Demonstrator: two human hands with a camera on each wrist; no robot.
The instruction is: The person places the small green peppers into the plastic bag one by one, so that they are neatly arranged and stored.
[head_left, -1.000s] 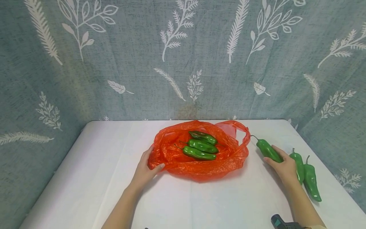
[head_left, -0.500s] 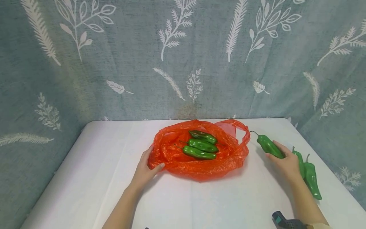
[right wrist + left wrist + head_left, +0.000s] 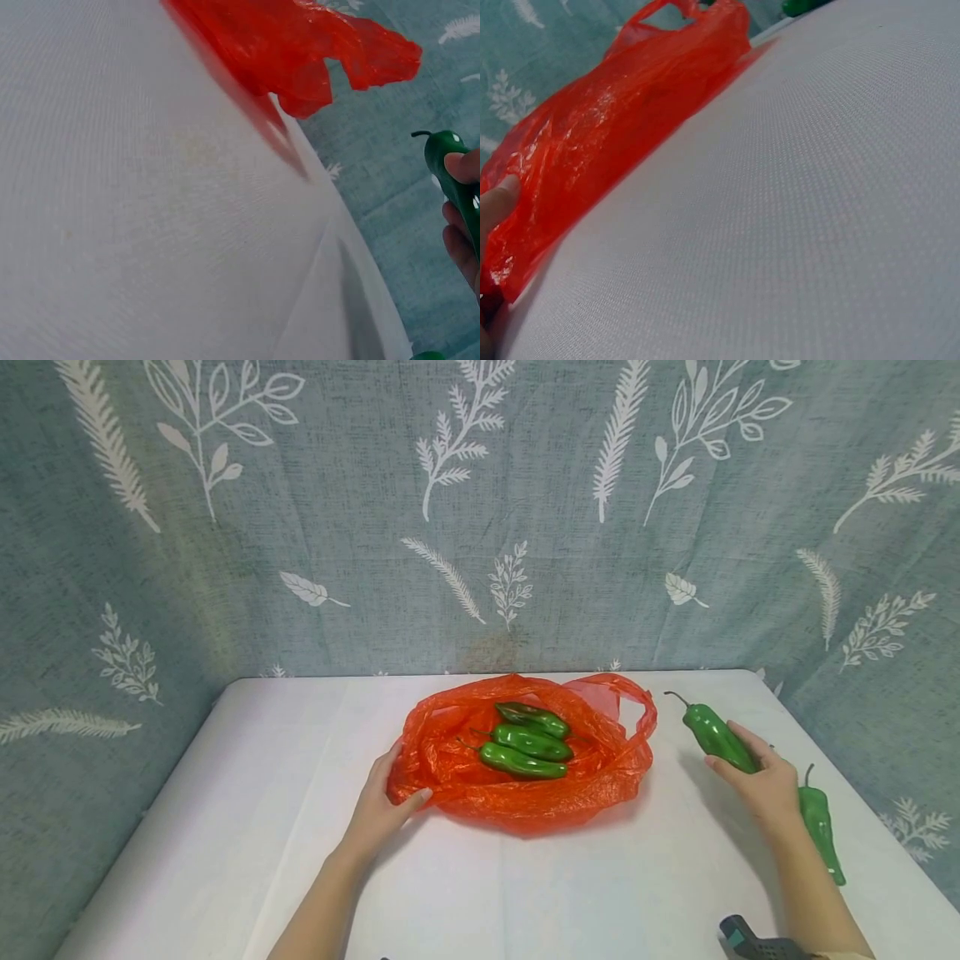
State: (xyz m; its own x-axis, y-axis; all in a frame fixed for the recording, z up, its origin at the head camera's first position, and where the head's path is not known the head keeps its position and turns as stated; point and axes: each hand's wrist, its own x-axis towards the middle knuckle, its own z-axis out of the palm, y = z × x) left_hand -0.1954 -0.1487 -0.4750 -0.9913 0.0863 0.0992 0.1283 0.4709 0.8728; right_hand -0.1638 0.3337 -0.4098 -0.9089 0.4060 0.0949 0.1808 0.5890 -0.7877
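Note:
A red plastic bag [image 3: 525,806] lies with its mouth spread wide on the white table. Inside it rest 3 green chili peppers [image 3: 532,742], side by side. My left hand [image 3: 386,802] grips the bag's left side, its thumb on the outer plastic in the left wrist view. To the right of the bag, my right hand [image 3: 761,785] holds another green pepper [image 3: 714,731] between thumb and fingers, stem pointing away toward the back left. In the right wrist view this pepper [image 3: 437,150] is above the table. Beyond the right wrist a further pepper [image 3: 819,827] lies on the table.
The white table [image 3: 225,827] ends at a patterned grey-green cloth [image 3: 375,485] hanging behind and at both sides. A dark device [image 3: 753,941] is strapped at the right wrist. The bag's handle loop [image 3: 643,706] sticks out to the right.
My right hand has moved a little to the right and away with its pepper. It now hides one of the two peppers at the right. My left hand and the bag stay put.

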